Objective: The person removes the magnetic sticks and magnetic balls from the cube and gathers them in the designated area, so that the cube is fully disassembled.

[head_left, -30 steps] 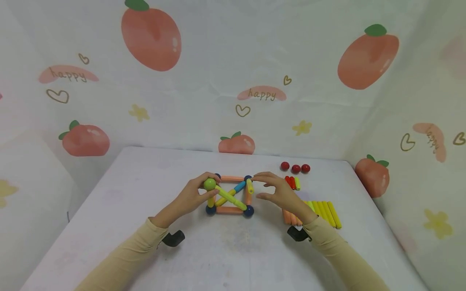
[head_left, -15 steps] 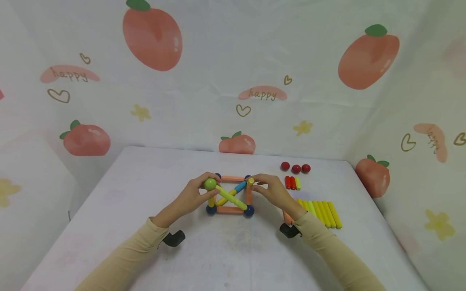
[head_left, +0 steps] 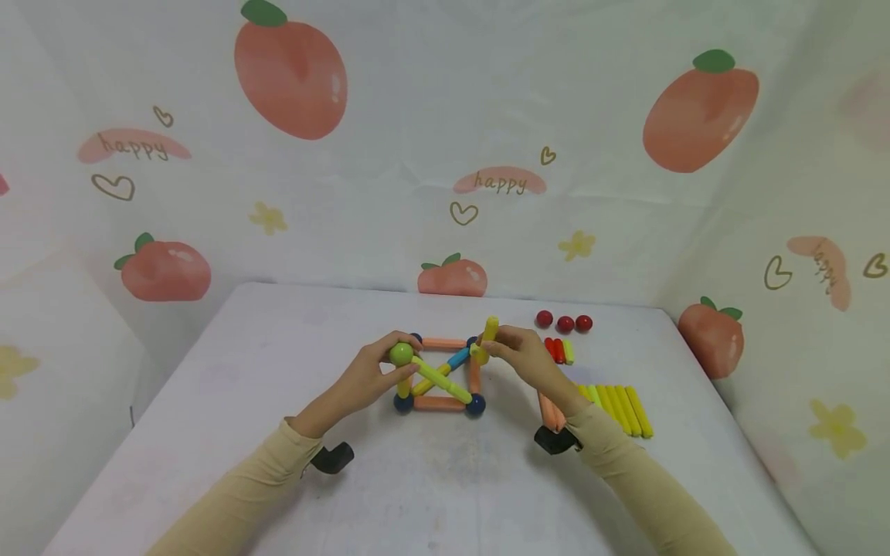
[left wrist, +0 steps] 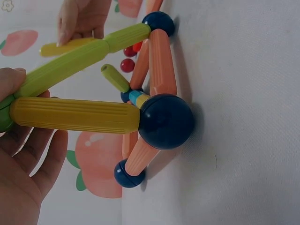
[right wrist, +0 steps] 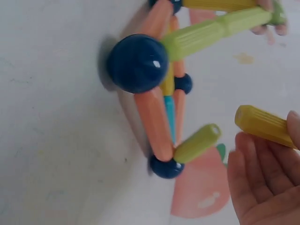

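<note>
A frame of magnetic rods and balls stands on the table, with orange rods (head_left: 442, 403) joining dark blue balls (left wrist: 166, 121) into a square. Blue-and-yellow rods (head_left: 442, 368) cross it diagonally. My left hand (head_left: 365, 380) holds the green ball (head_left: 401, 354) at the raised corner, where a lime rod (left wrist: 70, 63) and a yellow upright rod (left wrist: 77, 115) meet. With thumb and fingers my right hand (head_left: 523, 351) pinches a loose yellow rod (right wrist: 265, 125). Its end is apart from a short lime rod (right wrist: 198, 143) tilting up from the back right blue ball (right wrist: 167, 167).
Right of the frame lies a row of yellow rods (head_left: 629, 411), with orange rods (head_left: 549, 413) partly under the right wrist. Behind them are short red rods (head_left: 555, 350), a short lime piece (head_left: 568, 352) and red balls (head_left: 565, 324). A fabric backdrop rises behind the table.
My right hand has moved in from the right, closed its fingers on the yellow rod and tipped it upward at the back right corner. The left hand stays on the green ball.
</note>
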`<state>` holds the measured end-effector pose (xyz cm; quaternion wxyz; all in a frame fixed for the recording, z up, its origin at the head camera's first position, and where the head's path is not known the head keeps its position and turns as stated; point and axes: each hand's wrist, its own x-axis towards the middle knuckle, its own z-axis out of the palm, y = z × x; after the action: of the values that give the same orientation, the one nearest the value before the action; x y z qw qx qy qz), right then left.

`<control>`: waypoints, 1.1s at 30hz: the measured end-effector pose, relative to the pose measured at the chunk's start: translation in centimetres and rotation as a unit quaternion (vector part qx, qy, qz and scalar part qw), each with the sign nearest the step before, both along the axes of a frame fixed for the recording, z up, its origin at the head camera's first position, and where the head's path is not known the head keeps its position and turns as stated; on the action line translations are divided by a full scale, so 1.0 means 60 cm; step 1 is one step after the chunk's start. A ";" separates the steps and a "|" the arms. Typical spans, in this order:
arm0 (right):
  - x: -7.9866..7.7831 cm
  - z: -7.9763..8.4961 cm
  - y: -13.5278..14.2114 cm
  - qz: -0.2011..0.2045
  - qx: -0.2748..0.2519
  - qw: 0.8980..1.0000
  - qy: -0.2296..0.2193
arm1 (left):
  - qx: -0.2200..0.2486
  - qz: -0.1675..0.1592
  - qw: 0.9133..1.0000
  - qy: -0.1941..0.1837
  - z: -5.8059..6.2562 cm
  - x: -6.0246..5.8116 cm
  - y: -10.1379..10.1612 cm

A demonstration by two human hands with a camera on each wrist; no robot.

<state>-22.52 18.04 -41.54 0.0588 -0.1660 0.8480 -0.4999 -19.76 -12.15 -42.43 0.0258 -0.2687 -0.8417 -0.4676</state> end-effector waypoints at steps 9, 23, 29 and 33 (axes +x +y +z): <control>0.025 -0.006 0.065 -0.018 -0.004 0.999 -0.028 | -0.001 0.000 1.000 0.002 0.001 0.000 0.000; 0.049 -0.037 0.120 -0.052 0.112 0.991 -0.047 | 0.010 -0.009 1.000 0.001 -0.003 -0.002 0.001; 0.049 -0.049 0.126 -0.056 0.130 0.989 -0.049 | 0.011 -0.008 1.000 -0.002 -0.004 -0.003 0.001; 0.047 -0.054 0.127 -0.054 0.140 0.988 -0.047 | 0.011 -0.008 1.000 -0.001 -0.004 -0.003 0.000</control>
<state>-19.69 25.69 -44.78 0.0939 -0.0868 0.9135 -0.3862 -19.96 -12.13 -42.70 0.0238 -0.2747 -0.8341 -0.4778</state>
